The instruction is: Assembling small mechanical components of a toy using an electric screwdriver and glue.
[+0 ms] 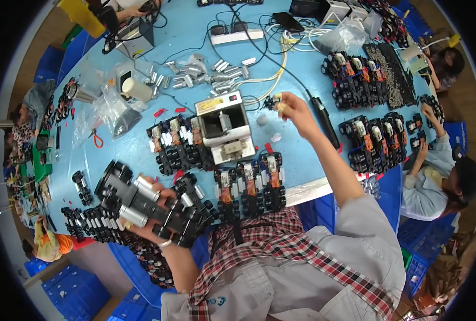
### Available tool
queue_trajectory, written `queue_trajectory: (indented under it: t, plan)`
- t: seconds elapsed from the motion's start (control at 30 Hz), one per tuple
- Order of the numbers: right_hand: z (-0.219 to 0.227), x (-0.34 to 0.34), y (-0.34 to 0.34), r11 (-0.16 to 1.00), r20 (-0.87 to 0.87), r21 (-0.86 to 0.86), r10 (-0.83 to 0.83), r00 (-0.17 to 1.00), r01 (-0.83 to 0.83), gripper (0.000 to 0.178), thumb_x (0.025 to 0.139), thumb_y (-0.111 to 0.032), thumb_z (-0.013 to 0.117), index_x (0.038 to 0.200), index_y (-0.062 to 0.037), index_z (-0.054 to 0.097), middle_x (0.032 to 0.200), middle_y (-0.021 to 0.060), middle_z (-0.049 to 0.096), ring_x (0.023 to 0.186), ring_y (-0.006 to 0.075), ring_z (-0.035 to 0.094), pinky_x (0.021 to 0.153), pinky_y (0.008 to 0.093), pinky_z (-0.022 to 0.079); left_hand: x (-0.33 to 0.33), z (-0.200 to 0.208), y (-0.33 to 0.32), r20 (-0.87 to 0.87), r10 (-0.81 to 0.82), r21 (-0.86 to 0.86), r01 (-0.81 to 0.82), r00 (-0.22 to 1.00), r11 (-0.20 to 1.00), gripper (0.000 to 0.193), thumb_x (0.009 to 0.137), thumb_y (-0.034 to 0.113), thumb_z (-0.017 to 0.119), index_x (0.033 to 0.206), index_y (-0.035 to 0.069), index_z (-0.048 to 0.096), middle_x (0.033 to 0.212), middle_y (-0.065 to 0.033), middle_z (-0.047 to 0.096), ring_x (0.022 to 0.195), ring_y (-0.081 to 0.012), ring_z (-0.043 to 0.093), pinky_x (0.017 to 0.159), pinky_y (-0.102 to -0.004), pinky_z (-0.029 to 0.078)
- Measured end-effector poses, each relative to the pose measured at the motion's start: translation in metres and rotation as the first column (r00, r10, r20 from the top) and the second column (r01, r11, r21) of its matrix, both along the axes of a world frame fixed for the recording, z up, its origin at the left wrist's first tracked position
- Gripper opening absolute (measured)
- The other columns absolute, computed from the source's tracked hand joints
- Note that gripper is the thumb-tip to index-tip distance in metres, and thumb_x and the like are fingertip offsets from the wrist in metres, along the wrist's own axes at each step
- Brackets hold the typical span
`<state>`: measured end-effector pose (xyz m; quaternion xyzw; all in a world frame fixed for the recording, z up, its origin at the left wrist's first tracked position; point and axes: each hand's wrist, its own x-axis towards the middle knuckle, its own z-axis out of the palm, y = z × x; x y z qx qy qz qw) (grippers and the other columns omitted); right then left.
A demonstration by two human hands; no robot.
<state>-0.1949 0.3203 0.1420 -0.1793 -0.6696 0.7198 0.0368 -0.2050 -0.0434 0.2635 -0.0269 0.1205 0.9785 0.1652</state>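
My left hand [160, 200] is wrapped round a black toy car chassis [144, 202] with wheels and silver cylinders on its sides, held tilted over the table's near edge. Out over the table, my right hand [294, 111] is closed in a pinch, with pale covers on its fingertips. Right at those fingertips is a cluster of small dark pieces [270, 102], too small to name. Left of this hand stands a white box-shaped machine [225, 128] with a dark open well. A black electric screwdriver [325, 122] lies to the hand's right.
Rows of finished-looking chassis [374, 142] stand at right, with more chassis [250, 187] along the near edge. Loose silver cylinders [216, 75], plastic bags [115, 104], a power strip [237, 36] and trailing cables lie farther back. A co-worker [430, 187] sits at right.
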Motion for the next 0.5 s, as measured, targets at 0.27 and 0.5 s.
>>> queue_trajectory:
  t: [0.27,0.5]
  plan:
    - [0.111,0.057,-0.18,0.886,-0.227,-0.45,0.005,0.974,-0.11,0.015,0.082,-0.003,0.055,0.096,-0.0034,0.05,0.08,0.0075,0.058,0.066,0.0111,0.056,0.058,0.0235,0.048,-0.003,-0.011,0.014,-0.079,-0.216,-0.011,0.216,0.973,0.976,0.095,0.069,0.064,0.055,0.128,-0.005,0.028,0.12,-0.0225,0.044,0.102,-0.0314,0.052,0.089,-0.0459,0.042]
    - [0.12,0.057,-0.246,0.982,-0.35,-0.177,-0.124,0.929,0.064,0.007,0.073,0.007,0.06,0.077,0.0011,0.062,0.08,0.006,0.059,0.069,0.0109,0.056,0.062,0.0214,0.047,0.017,0.003,-0.029,-0.143,-0.272,-0.048,0.267,0.952,0.962,0.09,0.074,0.066,0.046,0.129,-0.003,0.028,0.125,-0.021,0.042,0.107,-0.028,0.051,0.098,-0.0504,0.032]
